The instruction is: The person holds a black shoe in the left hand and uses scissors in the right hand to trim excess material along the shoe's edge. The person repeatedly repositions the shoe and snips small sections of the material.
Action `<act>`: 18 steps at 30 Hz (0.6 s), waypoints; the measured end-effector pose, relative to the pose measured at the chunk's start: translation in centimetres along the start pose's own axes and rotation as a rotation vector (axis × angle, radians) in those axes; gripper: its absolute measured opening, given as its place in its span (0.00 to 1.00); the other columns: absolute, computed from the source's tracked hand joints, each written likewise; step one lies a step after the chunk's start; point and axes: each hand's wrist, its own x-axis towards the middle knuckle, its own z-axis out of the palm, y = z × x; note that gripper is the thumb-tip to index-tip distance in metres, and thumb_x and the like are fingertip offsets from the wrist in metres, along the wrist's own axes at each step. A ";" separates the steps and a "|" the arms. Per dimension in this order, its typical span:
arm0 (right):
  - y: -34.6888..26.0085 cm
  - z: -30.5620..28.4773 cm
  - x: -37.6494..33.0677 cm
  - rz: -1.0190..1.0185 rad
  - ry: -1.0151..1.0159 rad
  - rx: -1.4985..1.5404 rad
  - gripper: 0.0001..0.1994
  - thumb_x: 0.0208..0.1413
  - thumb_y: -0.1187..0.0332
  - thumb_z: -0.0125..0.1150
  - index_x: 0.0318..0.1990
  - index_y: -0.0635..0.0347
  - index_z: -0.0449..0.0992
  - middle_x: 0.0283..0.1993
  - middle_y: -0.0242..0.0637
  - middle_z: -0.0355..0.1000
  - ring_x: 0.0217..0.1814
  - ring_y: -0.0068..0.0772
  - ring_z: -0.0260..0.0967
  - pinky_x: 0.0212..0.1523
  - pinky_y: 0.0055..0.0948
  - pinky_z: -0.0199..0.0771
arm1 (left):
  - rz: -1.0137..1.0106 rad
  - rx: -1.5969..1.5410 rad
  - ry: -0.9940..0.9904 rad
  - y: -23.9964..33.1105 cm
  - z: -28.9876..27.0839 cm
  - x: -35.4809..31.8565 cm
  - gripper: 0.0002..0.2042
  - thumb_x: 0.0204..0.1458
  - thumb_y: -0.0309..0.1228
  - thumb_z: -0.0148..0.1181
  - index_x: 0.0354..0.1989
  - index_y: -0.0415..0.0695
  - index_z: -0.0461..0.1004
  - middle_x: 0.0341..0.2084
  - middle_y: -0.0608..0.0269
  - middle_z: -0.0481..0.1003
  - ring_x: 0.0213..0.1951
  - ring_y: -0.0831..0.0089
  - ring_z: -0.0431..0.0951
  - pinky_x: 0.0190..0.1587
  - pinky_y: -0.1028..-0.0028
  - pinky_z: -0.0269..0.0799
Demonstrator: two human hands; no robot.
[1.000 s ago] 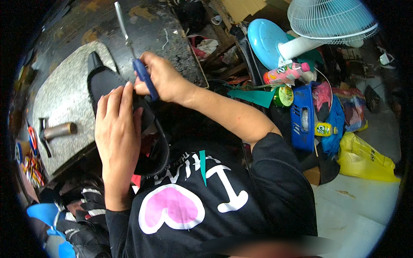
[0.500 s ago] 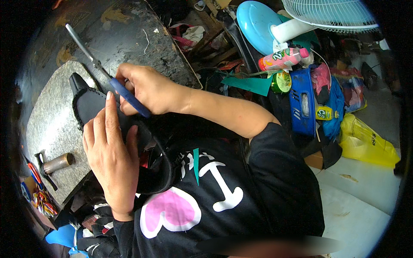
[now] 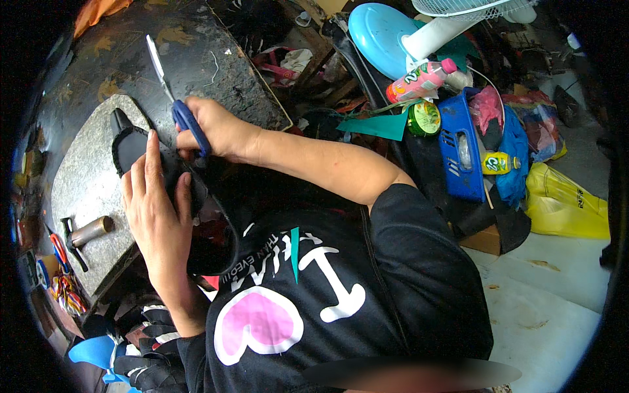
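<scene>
My right hand (image 3: pixel 216 128) grips a pair of scissors (image 3: pixel 185 121) by their dark blue handles. Their silver blades point up and away over the dark table and are clear of any material. Flat on a black, shoe-shaped piece (image 3: pixel 133 145) with a rough stitched edge lies my left hand (image 3: pixel 157 209). Its index finger is stretched out and the thumb stands apart. A narrow tab sticks out at the piece's far end, and a black band curves from it toward my shirt. Part of the piece is hidden under my left hand.
Beneath the piece is a grey stone slab (image 3: pixel 78 183) on the dark worktable (image 3: pixel 196 46). A short-handled hammer (image 3: pixel 92 230) and a red-handled tool (image 3: pixel 57 249) lie at the left. To the right stand a blue basket (image 3: pixel 464 180), bottles (image 3: pixel 419 80) and a fan (image 3: pixel 383 39).
The scissors have swung to a steeper angle, their handles now farther from my body. My right hand has shifted slightly left with them. My left hand still rests on the black piece.
</scene>
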 end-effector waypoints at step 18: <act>-2.4 0.3 -0.4 -0.307 0.112 -0.586 0.18 0.42 0.70 0.70 0.36 0.65 0.66 0.28 0.49 0.74 0.32 0.43 0.76 0.34 0.36 0.73 | 0.010 -0.015 -0.023 0.3 0.5 0.9 0.31 0.49 0.23 0.58 0.65 0.40 0.56 0.47 0.47 0.67 0.49 0.52 0.68 0.55 0.60 0.62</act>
